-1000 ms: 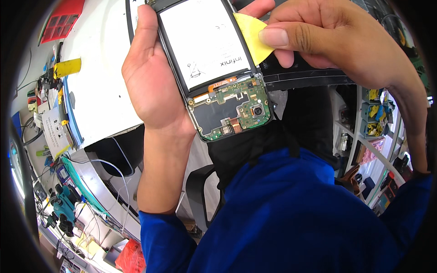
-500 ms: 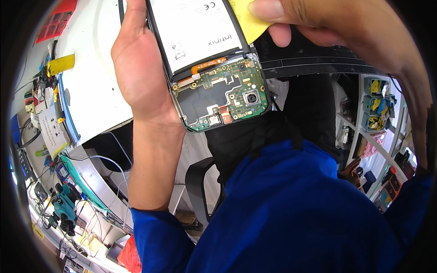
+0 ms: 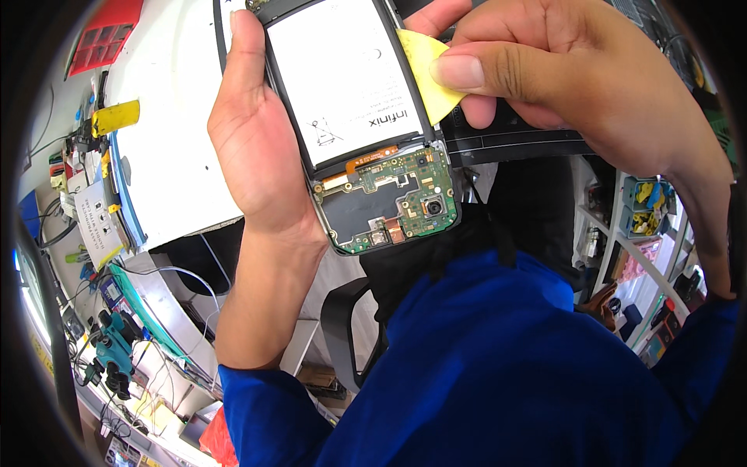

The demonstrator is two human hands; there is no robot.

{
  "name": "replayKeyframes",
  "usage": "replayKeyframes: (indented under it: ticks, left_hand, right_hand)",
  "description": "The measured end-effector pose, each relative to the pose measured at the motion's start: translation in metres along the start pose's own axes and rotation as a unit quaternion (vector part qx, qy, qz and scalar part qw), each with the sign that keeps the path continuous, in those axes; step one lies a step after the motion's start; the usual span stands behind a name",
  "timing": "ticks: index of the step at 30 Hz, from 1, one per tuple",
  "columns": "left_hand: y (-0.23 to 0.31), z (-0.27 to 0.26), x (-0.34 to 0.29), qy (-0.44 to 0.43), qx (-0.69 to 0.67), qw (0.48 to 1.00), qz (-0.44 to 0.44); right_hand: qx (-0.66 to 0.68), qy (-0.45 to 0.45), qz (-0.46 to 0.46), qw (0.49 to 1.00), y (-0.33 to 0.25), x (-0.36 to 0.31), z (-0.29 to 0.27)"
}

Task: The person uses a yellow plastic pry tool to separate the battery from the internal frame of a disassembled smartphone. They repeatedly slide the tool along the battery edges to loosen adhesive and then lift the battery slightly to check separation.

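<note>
My left hand [image 3: 253, 159] is wrapped round the left side of an opened smartphone [image 3: 334, 204], with its thumb along the edge. The back cover is off. A white battery [image 3: 342, 74] fills the middle, and a green circuit board [image 3: 420, 175] with a round camera module [image 3: 433, 205] lies at the end nearest me. An orange flex cable [image 3: 369, 159] runs between them. My right hand [image 3: 556, 82] pinches a thin yellow sheet [image 3: 426, 74] between thumb and fingers. The sheet lies against the phone's right long edge; whether it reaches inside the gap I cannot tell.
A white worktop [image 3: 167, 148] lies beyond my left hand, with a red tray [image 3: 105, 39] at its far left. A black mat [image 3: 513, 144] sits under the right hand. Tools and cables crowd the left bench. Shelves with blue bins [image 3: 642, 206] stand at the right.
The phone and both hands appear lower in view, so more of the battery and my right hand shows. The yellow sheet is still pinched and has come down along the phone's right edge.
</note>
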State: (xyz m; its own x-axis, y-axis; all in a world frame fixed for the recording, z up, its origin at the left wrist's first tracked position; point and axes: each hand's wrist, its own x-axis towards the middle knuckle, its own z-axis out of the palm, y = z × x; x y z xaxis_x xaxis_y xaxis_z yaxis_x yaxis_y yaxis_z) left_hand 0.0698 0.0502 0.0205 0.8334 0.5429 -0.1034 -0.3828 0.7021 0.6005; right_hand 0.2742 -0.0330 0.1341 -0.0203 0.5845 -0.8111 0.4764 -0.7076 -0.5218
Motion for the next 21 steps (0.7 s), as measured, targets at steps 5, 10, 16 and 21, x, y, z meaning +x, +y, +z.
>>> replayKeyframes:
  ticks: [5, 10, 16, 21]
  left_hand:
    - [0.000, 0.003, 0.003, -0.027, -0.016, 0.999, -0.023]
    - [-0.006, 0.004, 0.002, -0.020, -0.057, 0.998, -0.017]
    - [-0.005, 0.009, 0.006, -0.024, -0.064, 0.997, -0.030]
    - [-0.005, 0.009, 0.003, -0.009, -0.084, 0.996, -0.025]
  right_hand:
    - [-0.004, -0.015, 0.027, 1.000, -0.011, -0.002, -0.004]
    - [-0.029, -0.006, -0.055, 0.998, -0.004, 0.010, 0.000]
    - [-0.002, -0.116, -0.078, 0.990, 0.004, 0.011, -0.023]
    - [0.025, -0.115, -0.093, 0.989, 0.007, 0.016, -0.019]
